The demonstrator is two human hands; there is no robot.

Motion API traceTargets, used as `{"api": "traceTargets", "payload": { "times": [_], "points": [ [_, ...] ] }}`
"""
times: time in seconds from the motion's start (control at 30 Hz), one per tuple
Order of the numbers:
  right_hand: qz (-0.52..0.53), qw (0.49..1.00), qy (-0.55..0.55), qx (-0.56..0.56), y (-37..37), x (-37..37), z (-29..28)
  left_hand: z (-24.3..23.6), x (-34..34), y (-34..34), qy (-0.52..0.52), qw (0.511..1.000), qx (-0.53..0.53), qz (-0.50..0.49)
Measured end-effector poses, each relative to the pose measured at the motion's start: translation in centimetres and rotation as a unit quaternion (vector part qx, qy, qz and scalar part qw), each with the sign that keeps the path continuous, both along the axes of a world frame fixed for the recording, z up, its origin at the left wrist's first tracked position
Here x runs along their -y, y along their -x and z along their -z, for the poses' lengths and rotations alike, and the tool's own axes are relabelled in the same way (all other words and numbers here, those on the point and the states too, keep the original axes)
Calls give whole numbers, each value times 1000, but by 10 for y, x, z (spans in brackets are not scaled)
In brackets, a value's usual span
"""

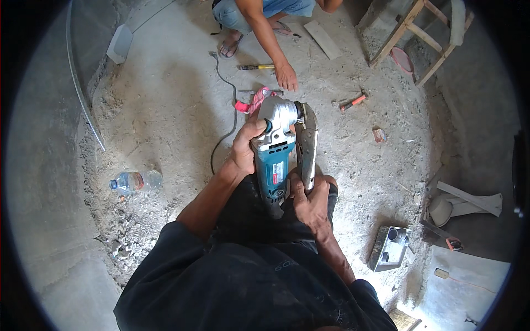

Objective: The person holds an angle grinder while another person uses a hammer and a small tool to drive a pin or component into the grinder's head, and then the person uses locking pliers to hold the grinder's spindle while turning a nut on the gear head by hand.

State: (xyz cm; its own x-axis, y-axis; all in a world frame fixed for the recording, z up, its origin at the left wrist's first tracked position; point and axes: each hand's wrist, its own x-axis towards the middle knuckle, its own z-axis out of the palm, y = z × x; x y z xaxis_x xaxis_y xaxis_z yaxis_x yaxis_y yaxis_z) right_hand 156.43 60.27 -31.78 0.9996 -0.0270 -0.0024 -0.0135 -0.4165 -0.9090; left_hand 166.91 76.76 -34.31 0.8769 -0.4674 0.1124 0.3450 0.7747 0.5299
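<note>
My left hand point(245, 143) holds a teal and silver angle grinder point(273, 168), thumb pressed by the button on its gear head. My right hand point(312, 201) grips a long metal tool point(308, 146), apparently pliers, whose upper end meets the dark spindle fitting point(299, 113) at the grinder's head. The grinder lies lengthwise over my lap, between my two hands. A pink and red cloth or wrapper point(243, 106) lies on the floor just beyond it.
Another person's hand point(286, 77) reaches toward the dusty floor point(182, 110) ahead. Around lie two hammers point(353, 102), a cord point(226, 135), a plastic bottle point(135, 181) and a metal box point(386, 248). A wooden ladder-like frame point(408, 25) leans at right; concrete walls flank both sides.
</note>
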Motion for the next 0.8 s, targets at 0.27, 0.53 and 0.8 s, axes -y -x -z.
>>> {"api": "traceTargets", "payload": {
  "times": [0.27, 0.53, 0.8],
  "points": [
    [15, 1000, -8, -13, 7, -6, -15, -2, -1, 3, 2, 1000, 10, 12],
    [-1, 998, 24, -67, 3, -3, -33, 7, -6, -3, -14, 999, 27, 31],
    [-7, 999, 21, -45, 0, -1, -30, 14, -1, -4, 6, 998, 43, 51]
  ]
}}
